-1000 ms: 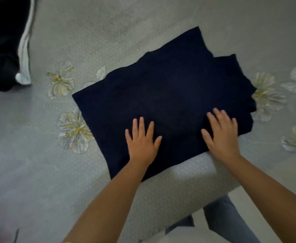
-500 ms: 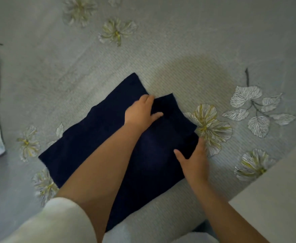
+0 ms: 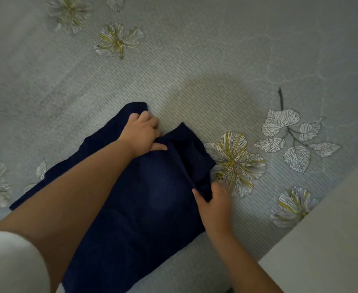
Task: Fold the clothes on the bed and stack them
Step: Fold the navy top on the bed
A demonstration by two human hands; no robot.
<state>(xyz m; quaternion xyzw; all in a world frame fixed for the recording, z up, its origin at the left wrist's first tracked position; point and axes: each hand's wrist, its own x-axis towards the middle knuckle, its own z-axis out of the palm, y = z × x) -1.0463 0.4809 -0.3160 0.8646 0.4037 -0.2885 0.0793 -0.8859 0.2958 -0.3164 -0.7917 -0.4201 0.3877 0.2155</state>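
We see a navy garment [image 3: 144, 199] lying on the bed [image 3: 195, 70], lower centre of the frame, partly folded. Left hand [image 3: 142, 134] grips its far edge, fingers curled into the cloth. Right hand [image 3: 214, 205] pinches the right edge near a printed flower [image 3: 235, 161]. White sleeve [image 3: 8, 265] lower left.

I can read no text, label, brand, number or sign anywhere in my view. The dark blue garment [image 3: 144, 191] carries no visible tag, and the bed sheet [image 3: 195, 77] shows only printed flowers and leaves.
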